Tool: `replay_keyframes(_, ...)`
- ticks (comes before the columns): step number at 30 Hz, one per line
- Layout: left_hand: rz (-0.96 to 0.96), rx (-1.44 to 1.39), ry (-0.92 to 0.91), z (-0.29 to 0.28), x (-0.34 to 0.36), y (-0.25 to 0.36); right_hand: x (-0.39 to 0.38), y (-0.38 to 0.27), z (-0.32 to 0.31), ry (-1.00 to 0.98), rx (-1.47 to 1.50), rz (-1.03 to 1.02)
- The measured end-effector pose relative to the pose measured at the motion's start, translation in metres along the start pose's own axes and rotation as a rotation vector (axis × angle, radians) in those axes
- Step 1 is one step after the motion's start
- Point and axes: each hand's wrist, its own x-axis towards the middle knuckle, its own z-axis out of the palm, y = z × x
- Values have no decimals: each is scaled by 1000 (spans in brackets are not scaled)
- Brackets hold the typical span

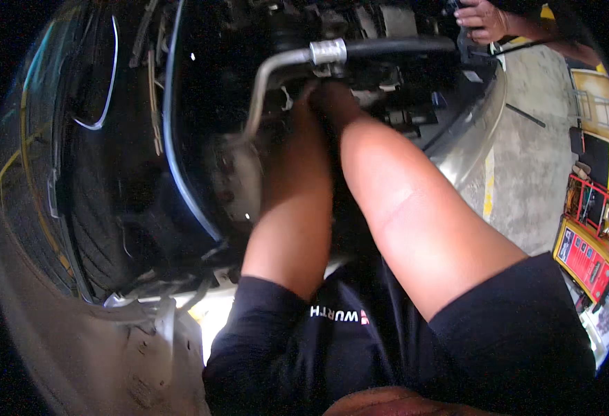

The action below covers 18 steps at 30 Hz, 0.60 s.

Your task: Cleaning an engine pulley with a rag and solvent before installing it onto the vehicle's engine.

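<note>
- Black shirt [380, 347], one, nearest the camera, with two short sleeves
- Open engine bay [283, 24] of one car, spread dark across the upper middle, both arms reaching down into it
- Two bare forearms, left [294, 187] and right [408, 184], drawing close together toward the wrists
- Concrete floor [526, 166], one stretch, at the right beyond the car's front edge
- Grey-brown car panel [110, 347], one, at the lower left
- One hose line: a bare metal pipe [281, 61] bent toward the wearer at its left end, and a black hose [401, 46] running on to the right; its long stretch lies crosswise to the reaching arms, just ahead of the hands
- One red and yellow tool cart [585, 260], at the far right
- Two hands of the wearer, left [306, 98] and right [335, 102], side by side in deep shadow; fingers hidden, so I cannot tell whether either grip is wide, narrow or holding something, nor whether they touch the pipe
- One other person's hand [482, 22], at the upper right, fingers bent against a dark part
- One silver collar [328, 51] joining pipe and hose, straight ahead of the hands, the right hand seeming slightly nearer
</note>
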Motion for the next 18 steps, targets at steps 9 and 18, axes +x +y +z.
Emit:
replay_keyframes(9, -18, 38, -63, 5, 60, 16, 0, -12, -87, -247, -673, -469)
replay_keyframes(18, -32, -75, -113, 13, 45, 19, 53, 31, -112, -250, -815, -595)
